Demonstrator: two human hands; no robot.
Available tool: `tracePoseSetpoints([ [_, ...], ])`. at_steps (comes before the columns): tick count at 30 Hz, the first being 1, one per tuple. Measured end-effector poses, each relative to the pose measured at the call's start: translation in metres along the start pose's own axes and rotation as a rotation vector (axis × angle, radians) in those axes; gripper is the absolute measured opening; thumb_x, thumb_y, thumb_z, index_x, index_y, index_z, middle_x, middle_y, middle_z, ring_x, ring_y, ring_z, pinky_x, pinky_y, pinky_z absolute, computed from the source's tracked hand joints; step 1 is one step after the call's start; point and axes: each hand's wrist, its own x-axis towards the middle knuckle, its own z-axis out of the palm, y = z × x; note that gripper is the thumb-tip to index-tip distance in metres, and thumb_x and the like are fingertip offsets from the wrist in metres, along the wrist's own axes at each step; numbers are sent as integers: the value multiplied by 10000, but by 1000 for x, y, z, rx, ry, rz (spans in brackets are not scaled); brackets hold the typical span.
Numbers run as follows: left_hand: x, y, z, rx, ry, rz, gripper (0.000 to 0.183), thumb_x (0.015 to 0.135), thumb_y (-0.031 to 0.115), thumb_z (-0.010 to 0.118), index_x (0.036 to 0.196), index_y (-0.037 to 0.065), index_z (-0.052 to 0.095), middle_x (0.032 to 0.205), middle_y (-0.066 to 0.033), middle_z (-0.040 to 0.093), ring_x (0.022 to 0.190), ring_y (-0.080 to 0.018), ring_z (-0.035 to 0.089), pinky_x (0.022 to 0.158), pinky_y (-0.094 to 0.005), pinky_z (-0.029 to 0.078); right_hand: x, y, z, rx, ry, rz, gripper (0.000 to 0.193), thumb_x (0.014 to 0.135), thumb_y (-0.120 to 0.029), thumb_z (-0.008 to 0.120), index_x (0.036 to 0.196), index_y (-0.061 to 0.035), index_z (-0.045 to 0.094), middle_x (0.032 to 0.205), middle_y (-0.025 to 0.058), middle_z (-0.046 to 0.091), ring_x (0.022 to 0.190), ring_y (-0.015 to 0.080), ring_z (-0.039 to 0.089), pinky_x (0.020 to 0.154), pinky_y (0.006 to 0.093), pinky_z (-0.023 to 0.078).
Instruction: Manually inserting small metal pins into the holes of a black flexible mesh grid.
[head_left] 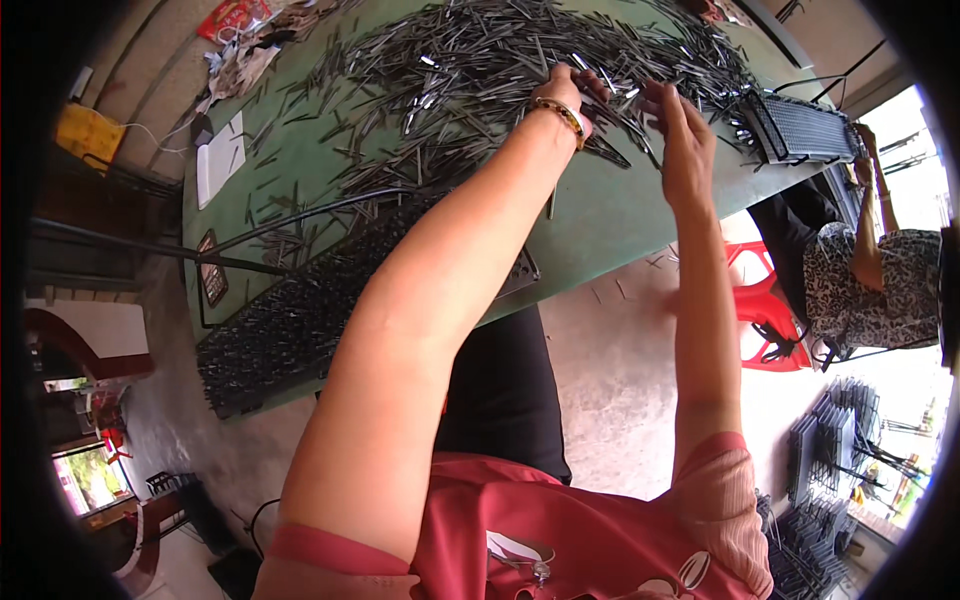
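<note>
A wide heap of thin dark strips (pixel 480 75), some of them shiny, spreads over the green tabletop (pixel 600 215). My left hand (pixel 568 90), with a beaded bracelet at the wrist, is at the near edge of the heap. Its fingers are curled in among the strips, and whatever they grip is hard to make out. To its right, my right hand (pixel 685 140) hovers by the strips. The fingers there are loosely bent and apart from the thumb, with nothing clearly held. A few shiny strips lie between the two hands.
Densely packed dark pieces (pixel 290 320) line the table's near left side, below a black metal bar (pixel 330 205). At the right edge stands a black mesh rack (pixel 810 130). Another person (pixel 870 270) works there, beside a red plastic stool (pixel 765 305). Wire frames (pixel 830 440) are stacked lower right.
</note>
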Motion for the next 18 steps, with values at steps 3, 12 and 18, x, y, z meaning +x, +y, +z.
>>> tracePoseSetpoints([
  [3,-29,-22,8,382,-182,228,295,921,293,503,850,12,555,755,-73,618,647,-198,589,595,-366,512,-5,48,22,809,87,302,648,948,-539,341,1327,-23,435,1305,118,503,1226,213,425,1045,390,281],
  [12,-57,-30,-28,476,-106,529,325,919,295,538,708,49,508,625,-43,551,524,-163,516,544,-315,468,-40,5,85,887,272,507,438,990,-376,344,1174,-40,558,1156,109,588,1032,211,558,909,351,442],
  [18,-59,-11,-19,-113,57,94,365,908,366,547,771,52,421,595,-56,429,544,-230,524,505,-366,482,-22,28,83,1337,195,477,405,1006,-295,288,956,7,554,1007,114,598,965,243,550,916,373,426],
])
